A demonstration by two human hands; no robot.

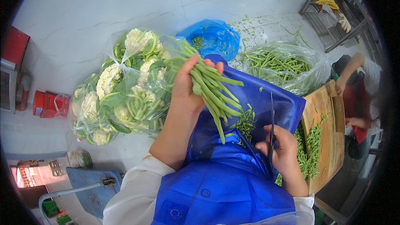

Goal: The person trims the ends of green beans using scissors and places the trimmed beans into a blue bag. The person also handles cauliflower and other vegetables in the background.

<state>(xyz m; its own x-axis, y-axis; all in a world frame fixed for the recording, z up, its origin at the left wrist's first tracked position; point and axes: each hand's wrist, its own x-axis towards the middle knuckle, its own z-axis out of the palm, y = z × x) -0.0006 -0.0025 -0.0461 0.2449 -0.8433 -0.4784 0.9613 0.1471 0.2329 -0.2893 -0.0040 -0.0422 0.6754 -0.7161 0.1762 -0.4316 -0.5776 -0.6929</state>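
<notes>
A bunch of long green beans point(215, 89) is clasped in my left hand point(187, 95), the pods hanging toward the right over my lap. In my right hand point(283, 148) is a knife point(272, 112), its thin dark blade pointing away from me and seen almost edge-on. The blade is apart from the beans. Between my hands, a small heap of cut bean ends point(245, 123) lies in a fold of the blue apron point(218, 178) on my lap.
Clear bags of cauliflower point(107, 78) stand at left. Beyond my lap are a blue plastic bag point(215, 39) with trimmings and a clear bag of beans point(281, 64). At right, a co-worker's hand point(340, 86) touches a wooden board point(325, 150) with cut beans. A blue cart point(90, 187) stands lower left.
</notes>
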